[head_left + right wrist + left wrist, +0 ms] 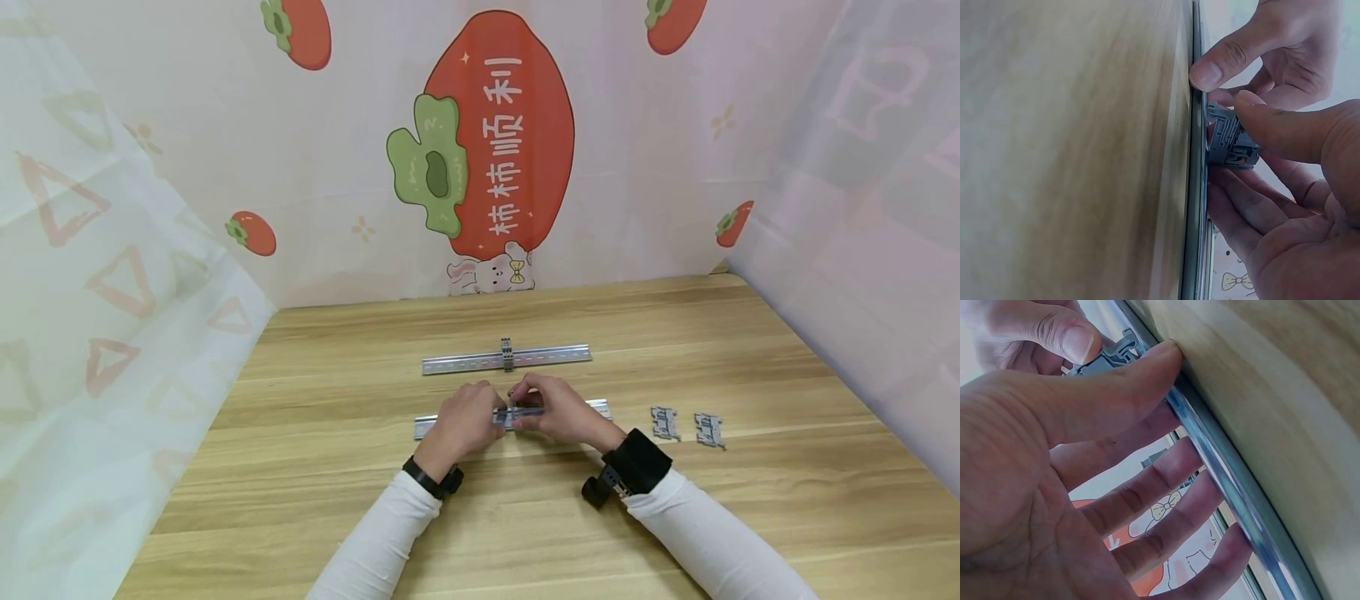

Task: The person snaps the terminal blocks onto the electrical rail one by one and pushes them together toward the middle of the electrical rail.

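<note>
My left grip [468,417] pinches the near rail [424,428], thumb on its near side, fingers on its far side. My right grip [562,409] is clamped on the block [1234,140], which stands against the rail around its middle; I can't tell whether it is seated. If I press it down tilted, I'd expect one foot to miss the rail's lip and the block to spring loose. Slackening my left grip could let the rail slide across the bench [525,533].
</note>
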Available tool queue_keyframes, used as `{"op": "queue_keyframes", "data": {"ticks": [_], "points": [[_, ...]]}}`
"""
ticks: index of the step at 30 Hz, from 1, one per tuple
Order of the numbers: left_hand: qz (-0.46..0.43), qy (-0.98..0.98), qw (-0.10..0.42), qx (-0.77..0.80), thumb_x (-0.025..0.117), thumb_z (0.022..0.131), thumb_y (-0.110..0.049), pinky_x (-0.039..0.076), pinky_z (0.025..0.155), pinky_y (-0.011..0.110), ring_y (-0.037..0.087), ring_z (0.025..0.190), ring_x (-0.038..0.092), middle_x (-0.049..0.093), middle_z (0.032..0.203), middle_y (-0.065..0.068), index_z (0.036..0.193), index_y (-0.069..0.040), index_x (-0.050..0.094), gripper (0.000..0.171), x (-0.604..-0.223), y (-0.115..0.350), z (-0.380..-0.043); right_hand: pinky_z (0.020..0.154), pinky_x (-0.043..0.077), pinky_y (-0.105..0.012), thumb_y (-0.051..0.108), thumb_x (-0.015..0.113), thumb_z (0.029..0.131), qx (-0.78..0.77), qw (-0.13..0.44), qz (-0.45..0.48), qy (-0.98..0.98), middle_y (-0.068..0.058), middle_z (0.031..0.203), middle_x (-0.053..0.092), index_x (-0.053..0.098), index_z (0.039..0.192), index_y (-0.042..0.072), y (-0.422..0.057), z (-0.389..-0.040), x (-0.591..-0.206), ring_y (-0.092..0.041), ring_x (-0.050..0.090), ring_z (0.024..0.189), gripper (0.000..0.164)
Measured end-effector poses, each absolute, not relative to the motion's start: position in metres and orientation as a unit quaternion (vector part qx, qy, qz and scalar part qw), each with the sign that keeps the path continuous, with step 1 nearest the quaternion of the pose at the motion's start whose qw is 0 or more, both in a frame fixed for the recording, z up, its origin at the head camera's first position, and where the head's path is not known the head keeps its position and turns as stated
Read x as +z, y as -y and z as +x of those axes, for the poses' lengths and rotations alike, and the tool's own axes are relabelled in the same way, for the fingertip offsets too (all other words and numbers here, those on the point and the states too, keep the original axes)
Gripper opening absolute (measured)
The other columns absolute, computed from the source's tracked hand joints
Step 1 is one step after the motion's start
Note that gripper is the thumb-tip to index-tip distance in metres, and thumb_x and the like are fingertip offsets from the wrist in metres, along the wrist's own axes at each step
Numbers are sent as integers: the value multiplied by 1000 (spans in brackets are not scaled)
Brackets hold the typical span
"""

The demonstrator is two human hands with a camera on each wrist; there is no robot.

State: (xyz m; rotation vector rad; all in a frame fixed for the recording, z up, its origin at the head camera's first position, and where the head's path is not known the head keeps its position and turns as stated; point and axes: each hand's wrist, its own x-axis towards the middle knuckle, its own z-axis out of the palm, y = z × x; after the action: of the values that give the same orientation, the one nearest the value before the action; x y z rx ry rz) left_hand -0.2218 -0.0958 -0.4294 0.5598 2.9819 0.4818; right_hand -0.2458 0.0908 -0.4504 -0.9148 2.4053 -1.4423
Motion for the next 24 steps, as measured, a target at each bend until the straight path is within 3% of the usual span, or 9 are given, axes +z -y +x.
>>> {"op": "queue_keyframes", "data": {"ticks": [24], "points": [[183,-968,31,169,86,80,-16,45,58,34,17,76,53,63,91,2,90,-14,81,11,-430,97,-223,93,53,-39,-7,79,82,-433,48,-340,-833,-21,119,66,62,105,-3,-90,-244,-453,-30,67,109,29]]}}
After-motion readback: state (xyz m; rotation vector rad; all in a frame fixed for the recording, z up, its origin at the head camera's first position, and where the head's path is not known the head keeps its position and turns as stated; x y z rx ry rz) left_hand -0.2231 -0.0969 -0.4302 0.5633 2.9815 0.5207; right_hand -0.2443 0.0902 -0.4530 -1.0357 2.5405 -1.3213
